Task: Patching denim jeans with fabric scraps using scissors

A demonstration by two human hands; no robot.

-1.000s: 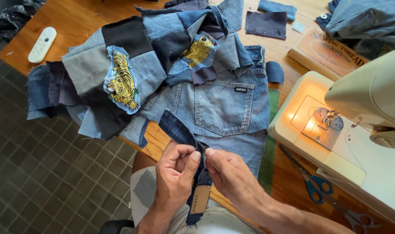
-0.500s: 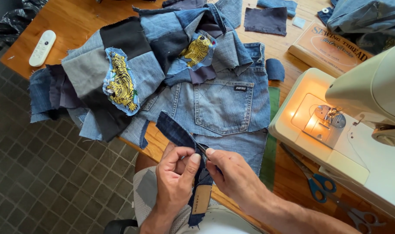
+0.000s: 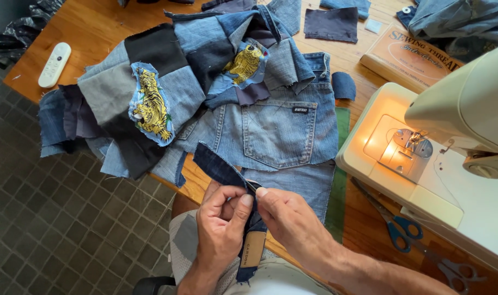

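Note:
A narrow strip of dark blue denim [image 3: 219,168] with a tan leather tag runs from the table edge down over my lap. My left hand [image 3: 223,229] pinches the strip between thumb and fingers. My right hand [image 3: 290,218] meets it from the right, fingertips pinched on the same strip beside the left thumb. Just beyond lies a patchwork of denim pieces [image 3: 194,93], with a jeans back pocket [image 3: 279,131] and two yellow tiger patches [image 3: 150,106].
A white sewing machine [image 3: 457,153] with its lamp on stands at the right. Blue-handled scissors [image 3: 394,221] lie in front of it. A white remote [image 3: 54,64] rests at the table's left, a flat box of thread [image 3: 410,52] at the back right. Dark tiled floor lies to the left.
Both hands have stayed pinched on the denim strip, with only small shifts of the fingers. The view has moved slightly.

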